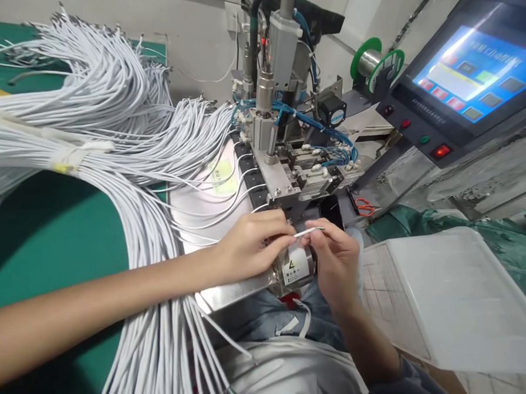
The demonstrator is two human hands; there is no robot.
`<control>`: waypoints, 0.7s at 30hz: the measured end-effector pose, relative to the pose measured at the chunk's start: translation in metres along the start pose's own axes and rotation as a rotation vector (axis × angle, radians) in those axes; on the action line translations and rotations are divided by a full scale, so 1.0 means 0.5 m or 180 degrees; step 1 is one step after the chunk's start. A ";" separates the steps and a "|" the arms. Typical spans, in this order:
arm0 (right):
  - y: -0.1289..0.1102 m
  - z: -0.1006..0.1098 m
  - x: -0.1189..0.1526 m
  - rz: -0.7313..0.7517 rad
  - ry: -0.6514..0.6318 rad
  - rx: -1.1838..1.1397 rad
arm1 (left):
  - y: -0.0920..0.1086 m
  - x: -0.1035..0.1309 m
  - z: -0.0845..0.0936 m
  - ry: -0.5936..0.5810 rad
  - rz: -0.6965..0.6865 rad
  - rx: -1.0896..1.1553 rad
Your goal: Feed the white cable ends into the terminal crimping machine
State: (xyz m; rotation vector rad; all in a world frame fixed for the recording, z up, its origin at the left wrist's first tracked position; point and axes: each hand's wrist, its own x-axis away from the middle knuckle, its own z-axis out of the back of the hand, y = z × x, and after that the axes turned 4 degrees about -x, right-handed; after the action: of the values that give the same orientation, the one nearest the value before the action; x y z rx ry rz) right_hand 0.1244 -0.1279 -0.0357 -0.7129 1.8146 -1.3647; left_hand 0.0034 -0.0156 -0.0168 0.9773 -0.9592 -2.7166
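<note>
Between my two hands, in front of the machine, is the end of a white cable (304, 232). My left hand (256, 243) pinches the cable between thumb and fingers. The fingertips of my right hand (333, 253) are closed on its thin, darker tip. Large bundles of white cables (142, 226) lie to the left, tied with a pale band (71, 159). Several single cables run across the metal plate (192, 208) into the black slots (247, 164) at the machine's edge.
The machine (267, 121) with blue air tubes stands ahead. A control screen (481, 73) is at upper right, a wire spool (370, 63) behind. Red-handled pliers (363, 207) lie right of the machine, near a white plastic bin (456, 295). A green mat (49, 239) is at left.
</note>
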 end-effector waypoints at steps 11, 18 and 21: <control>-0.029 0.009 -0.006 0.0892 -0.0200 0.1654 | 0.005 -0.007 0.014 -0.0418 -0.0326 -0.0297; -0.003 -0.015 0.008 0.0604 0.0115 0.0751 | 0.014 0.002 0.007 -0.0037 -0.0433 -0.0385; 0.007 -0.017 0.012 0.0930 0.0298 0.1211 | 0.015 0.000 0.014 -0.0203 -0.0682 -0.1091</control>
State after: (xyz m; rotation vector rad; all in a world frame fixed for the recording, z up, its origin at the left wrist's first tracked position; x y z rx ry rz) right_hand 0.1142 -0.1270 -0.0391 -0.1794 1.5872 -1.5008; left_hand -0.0016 -0.0177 -0.0082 0.9778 -0.3900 -2.9633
